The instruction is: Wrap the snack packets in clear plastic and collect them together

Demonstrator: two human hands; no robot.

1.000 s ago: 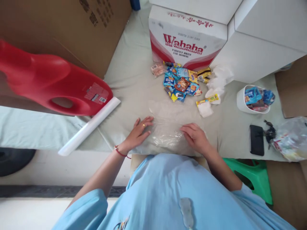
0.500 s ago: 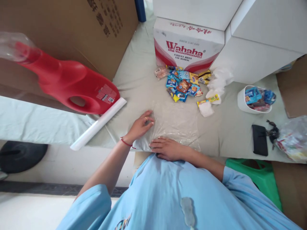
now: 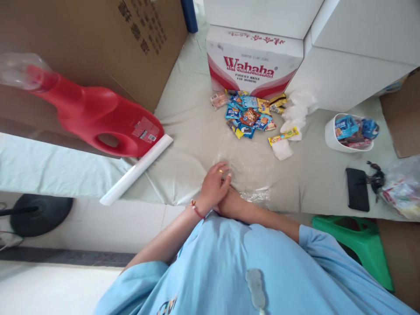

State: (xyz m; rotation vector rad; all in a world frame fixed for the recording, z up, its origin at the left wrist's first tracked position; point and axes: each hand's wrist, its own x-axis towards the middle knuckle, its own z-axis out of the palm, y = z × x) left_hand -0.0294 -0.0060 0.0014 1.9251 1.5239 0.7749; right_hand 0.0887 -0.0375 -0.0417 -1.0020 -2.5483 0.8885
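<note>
A sheet or bag of clear plastic lies flat on the cloth-covered table in front of me, its near edge crumpled. My left hand, with a ring and a red bracelet, rests on the left part of the plastic. Its fingers are slightly bent and apart, and nothing shows between them. Beneath it, at the table's front edge, is my right hand; the left hand covers its fingers. Beyond the plastic lies a pile of small wrapped snacks in blue, brown and yellow.
A white roll and a red jug are at left by a cardboard box. A Wahaha carton stands behind the snacks. To the right are a white tub of packets, a black phone and a plastic bag.
My left hand has slid right across the plastic and now overlaps my right hand. The left part of the plastic has shifted and wrinkled. The snacks stay where they were.
</note>
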